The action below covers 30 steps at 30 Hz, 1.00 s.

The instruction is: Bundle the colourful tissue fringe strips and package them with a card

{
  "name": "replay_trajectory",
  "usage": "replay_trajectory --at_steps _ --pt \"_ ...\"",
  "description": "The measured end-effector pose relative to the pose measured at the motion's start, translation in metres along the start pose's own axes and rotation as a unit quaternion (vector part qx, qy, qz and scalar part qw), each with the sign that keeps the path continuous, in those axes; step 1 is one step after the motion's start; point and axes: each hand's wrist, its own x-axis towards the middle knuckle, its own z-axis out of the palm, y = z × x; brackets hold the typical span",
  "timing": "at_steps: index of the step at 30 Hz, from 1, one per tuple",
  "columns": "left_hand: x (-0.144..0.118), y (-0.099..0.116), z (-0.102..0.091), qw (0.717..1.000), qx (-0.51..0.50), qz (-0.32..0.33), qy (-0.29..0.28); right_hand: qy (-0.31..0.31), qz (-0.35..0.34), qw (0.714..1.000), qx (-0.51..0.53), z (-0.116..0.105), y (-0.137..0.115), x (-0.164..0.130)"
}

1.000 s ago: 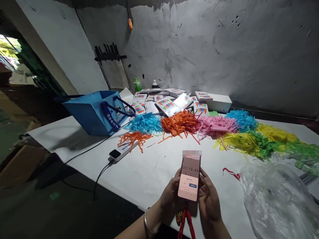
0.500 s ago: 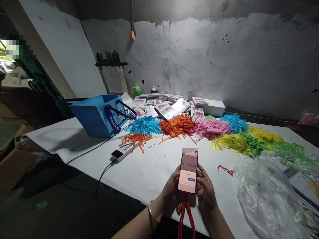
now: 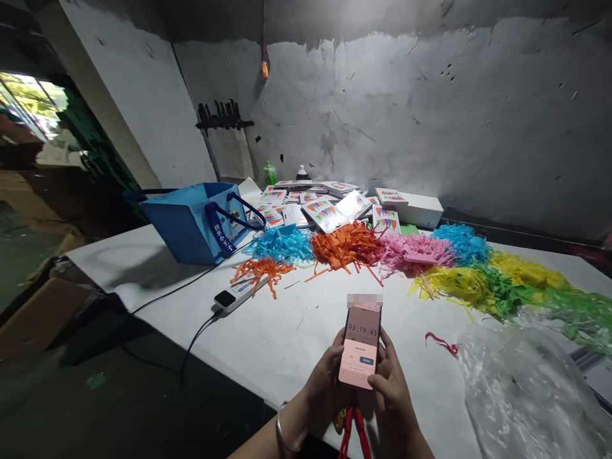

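A smartphone [image 3: 359, 344] is held upright over the near side of the white table, its lit screen facing me and showing 03:19:43 above a pop-up box with a blue button. My left hand [image 3: 324, 377] is closed around its left edge, a silver bangle on the wrist. My right hand [image 3: 393, 387] grips the right edge, with the thumb on the lower right of the screen. A red cord strap [image 3: 352, 430] with a small gold-coloured charm hangs below the phone. Fingers behind the phone are hidden.
Bundles of orange strips [image 3: 345, 245], pink strips [image 3: 415, 250], blue and yellow ones lie across the table [image 3: 268, 347]. Behind them are several flat printed packs [image 3: 322, 213]. A blue bag [image 3: 184, 223] stands left, near a cabled white power strip [image 3: 239, 294]. Clear plastic [image 3: 521, 382] lies right.
My right thumb has moved onto the lower part of the screen. The phone and both hands sit slightly lower in view, and the scene has shifted a little to the right.
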Motion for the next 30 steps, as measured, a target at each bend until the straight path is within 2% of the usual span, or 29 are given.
replay_trajectory --at_steps 9,24,30 --pt "-0.004 0.006 0.005 1.0 -0.007 -0.003 0.008 -0.006 0.014 0.999 -0.028 0.003 -0.005 -0.007" --pt "-0.007 0.012 0.013 0.999 -0.026 -0.015 0.01 0.021 0.075 0.997 0.008 0.011 -0.016 -0.012" --pt "-0.007 0.011 0.014 1.0 -0.013 -0.01 0.02 0.023 0.052 0.998 0.0 0.012 -0.015 -0.01"
